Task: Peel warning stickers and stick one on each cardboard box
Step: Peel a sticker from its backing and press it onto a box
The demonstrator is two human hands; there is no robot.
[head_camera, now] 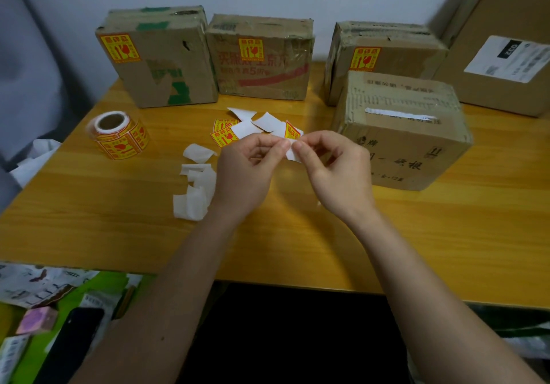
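Step in hand: peeling. My left hand point(247, 172) and right hand point(336, 169) meet above the middle of the bench point(297, 235), each pinching one edge of a single warning sticker point(292, 132). Its yellow-and-red corner shows above my fingertips point(284, 144); white backing shows below them. Whether the sticker has begun to lift from its backing, I cannot tell.

Progress, as judged: three boxes at the rear each carry a sticker, namely the left box point(166, 65), the middle box point(262, 59) and the right rear box point(387, 53). The near box point(401, 133), just beside my right hand, shows none; it is the likely next target. The large box point(503, 50) at far right bears only a white shipping label.

Next move calls for separating the layers cleanly, then pressing the sticker flat on a bare face of the near box.

Surface: wood-grain bench against a pale wall. On it lie a sticker roll point(119, 135), loose stickers point(224, 130) and discarded backing scraps point(196, 187).
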